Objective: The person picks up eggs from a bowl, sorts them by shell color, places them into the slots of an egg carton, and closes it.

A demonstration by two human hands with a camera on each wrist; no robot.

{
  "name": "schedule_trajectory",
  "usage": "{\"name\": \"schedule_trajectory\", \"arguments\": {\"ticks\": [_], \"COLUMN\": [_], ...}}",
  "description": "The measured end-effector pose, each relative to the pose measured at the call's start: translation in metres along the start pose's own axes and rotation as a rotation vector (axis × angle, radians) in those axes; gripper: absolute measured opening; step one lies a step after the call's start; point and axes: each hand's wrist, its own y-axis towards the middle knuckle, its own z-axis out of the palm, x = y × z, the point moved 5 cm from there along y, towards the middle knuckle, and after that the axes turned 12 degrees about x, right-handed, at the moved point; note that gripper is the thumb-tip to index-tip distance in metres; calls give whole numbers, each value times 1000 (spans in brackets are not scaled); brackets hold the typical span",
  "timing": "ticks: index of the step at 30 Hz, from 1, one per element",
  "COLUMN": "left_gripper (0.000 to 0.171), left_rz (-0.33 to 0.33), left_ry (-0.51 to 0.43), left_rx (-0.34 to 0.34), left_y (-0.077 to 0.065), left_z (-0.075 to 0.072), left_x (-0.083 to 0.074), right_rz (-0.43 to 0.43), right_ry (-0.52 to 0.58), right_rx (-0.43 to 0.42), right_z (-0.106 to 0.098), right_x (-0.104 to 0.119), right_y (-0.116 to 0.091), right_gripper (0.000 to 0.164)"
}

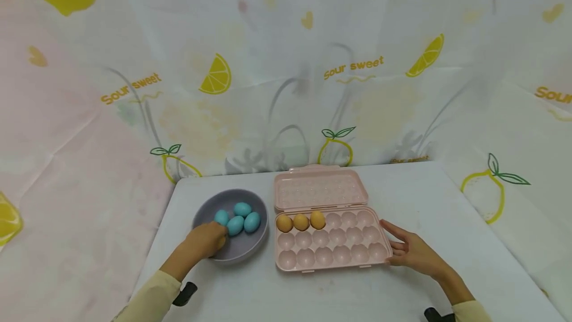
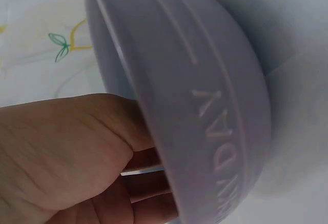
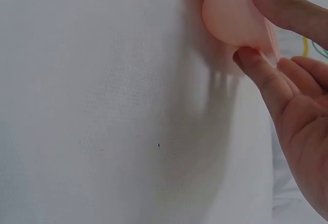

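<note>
My left hand reaches over the near left rim of a grey-purple bowl, its fingers curled down inside. A yellow egg shows partly beneath those fingers; in the left wrist view the bowl wall hides the fingertips. Several blue eggs lie in the bowl beside the hand. To the right, a pink egg box lies with its lid folded back. Three yellow eggs sit in its back row, from the left end. My right hand holds the box's right end between thumb and fingers.
The egg box lid rests toward the back of the white table. Behind the table hangs a lemon-printed cloth. The bowl stands just left of the box, with a narrow gap between them.
</note>
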Motion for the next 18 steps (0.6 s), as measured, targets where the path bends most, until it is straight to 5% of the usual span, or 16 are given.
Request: {"name": "schedule_trajectory", "arguments": {"ticks": [9,15,18], "left_gripper": [14,4,23], "left_rz": [15,124,204], "left_ry": [-45,-25,-39], "left_rx": [-53,-207,-269], "left_y": [4,13,22], "left_z": [-21,-39,-44], "left_x": [0,-16,-27], "right_rz": [7,12,18], "right_ry": [7,-2,-11], "right_rx": [-7,-10,-15], "right_z": [0,1,0], "right_x": [0,-2,-2], "right_y": [0,1,1], "right_gripper": [93,93,92]}}
